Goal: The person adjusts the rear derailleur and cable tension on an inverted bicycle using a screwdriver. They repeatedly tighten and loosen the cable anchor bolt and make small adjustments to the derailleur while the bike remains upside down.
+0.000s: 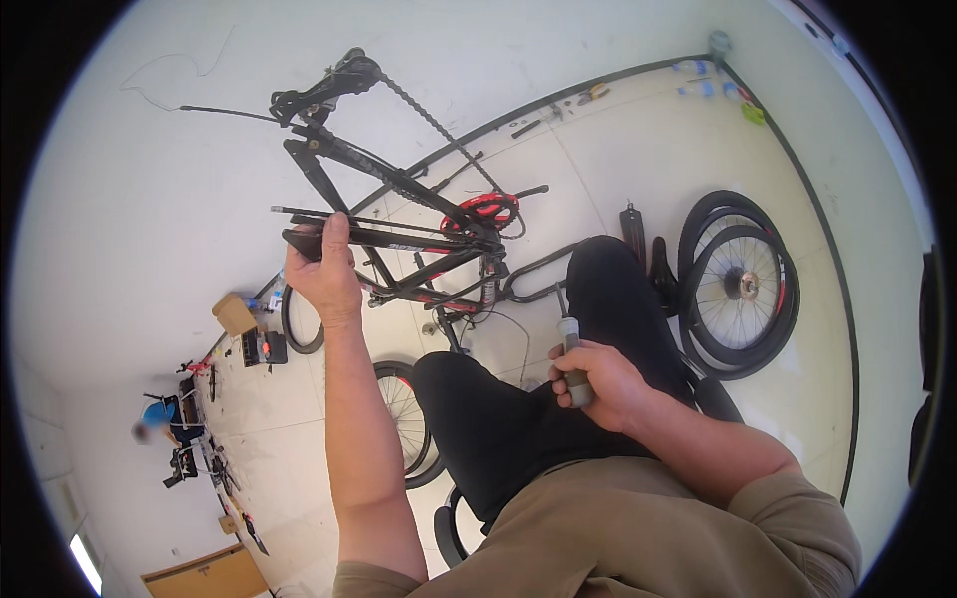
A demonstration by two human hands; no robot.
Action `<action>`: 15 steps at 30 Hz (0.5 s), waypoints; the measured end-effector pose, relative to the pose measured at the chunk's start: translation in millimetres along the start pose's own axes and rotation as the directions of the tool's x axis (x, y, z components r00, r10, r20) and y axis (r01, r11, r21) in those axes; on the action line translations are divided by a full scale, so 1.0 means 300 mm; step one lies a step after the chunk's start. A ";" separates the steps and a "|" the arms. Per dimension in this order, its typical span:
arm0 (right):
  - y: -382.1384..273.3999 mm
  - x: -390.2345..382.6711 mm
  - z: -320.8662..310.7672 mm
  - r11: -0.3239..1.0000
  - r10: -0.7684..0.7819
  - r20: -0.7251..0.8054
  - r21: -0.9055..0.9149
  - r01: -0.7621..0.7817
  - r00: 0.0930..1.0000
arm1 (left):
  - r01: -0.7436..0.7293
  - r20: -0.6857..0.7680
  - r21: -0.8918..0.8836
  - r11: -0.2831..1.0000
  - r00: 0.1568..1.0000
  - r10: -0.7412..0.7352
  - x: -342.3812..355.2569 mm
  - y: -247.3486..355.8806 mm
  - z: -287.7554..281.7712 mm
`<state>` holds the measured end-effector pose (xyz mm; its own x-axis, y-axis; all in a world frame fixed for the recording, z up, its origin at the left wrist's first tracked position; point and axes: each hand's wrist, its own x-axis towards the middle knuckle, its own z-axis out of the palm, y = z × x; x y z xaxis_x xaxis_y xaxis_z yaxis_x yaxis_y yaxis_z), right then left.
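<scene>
A black bicycle frame [399,267] with red details stands tilted in front of me. My left hand [327,271] is closed around the end of one of its tubes, thumb on top. On the frame are a red and black crankset [485,216], a hanging chain [435,122] and a rear derailleur [351,76] at the raised end. In my right hand [604,381], over my lap, is a screwdriver [575,364] with a grey handle. Its thin shaft points away from me, apart from the frame. The tube end inside my left palm is partly hidden.
Two wheels [740,284] lie overlapped on the right, beside a black saddle [662,264]. Another wheel [401,411] is by my left knee. Loose tools [558,110] and bottles [695,88] line the far wall. A cardboard box [234,314] and a person [159,414] are at left.
</scene>
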<state>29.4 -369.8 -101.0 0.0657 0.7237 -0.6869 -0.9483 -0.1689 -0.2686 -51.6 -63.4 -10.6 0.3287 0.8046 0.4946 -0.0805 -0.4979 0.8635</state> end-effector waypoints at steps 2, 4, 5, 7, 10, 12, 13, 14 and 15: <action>0.003 -0.001 -0.001 1.000 0.019 -0.007 0.015 -0.019 1.000 | -0.004 0.008 0.019 1.000 1.000 0.004 -0.003 0.006 -0.009; 0.002 -0.004 0.002 0.999 0.032 -0.017 0.028 -0.031 0.999 | -0.012 0.023 0.013 1.000 1.000 0.012 -0.002 0.002 -0.016; 0.002 -0.002 0.002 0.999 0.030 -0.019 0.033 -0.030 0.999 | -0.020 0.025 0.038 0.999 1.000 0.019 -0.001 0.001 -0.015; 0.000 0.000 0.002 0.999 0.031 -0.018 0.042 -0.031 0.999 | -0.023 0.021 0.036 0.999 1.000 0.022 0.003 0.000 -0.013; -0.001 -0.005 0.001 0.998 0.038 -0.020 0.049 -0.037 0.999 | -0.020 0.010 0.033 0.999 1.000 0.020 0.005 0.004 -0.014; 0.004 -0.004 0.001 0.997 0.041 -0.011 0.062 -0.040 0.999 | -0.016 0.006 0.021 1.000 1.000 0.016 0.006 0.008 -0.018; 0.004 -0.004 0.000 0.997 0.039 -0.009 0.068 -0.038 0.999 | -0.013 0.006 0.009 1.000 1.000 0.013 0.005 0.010 -0.018; 0.005 -0.003 -0.002 0.997 0.041 -0.010 0.070 -0.040 0.999 | -0.009 0.007 -0.003 1.000 1.000 0.009 0.005 0.011 -0.017; 0.006 -0.003 -0.003 0.997 0.043 -0.011 0.071 -0.042 0.999 | -0.010 0.009 -0.002 1.000 1.000 0.010 0.004 0.009 -0.014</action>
<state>27.9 -371.2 -101.3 0.0283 0.7087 -0.7050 -0.9700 -0.1509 -0.1907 -55.4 -62.3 -7.4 0.3364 0.7968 0.5020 -0.0852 -0.5051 0.8588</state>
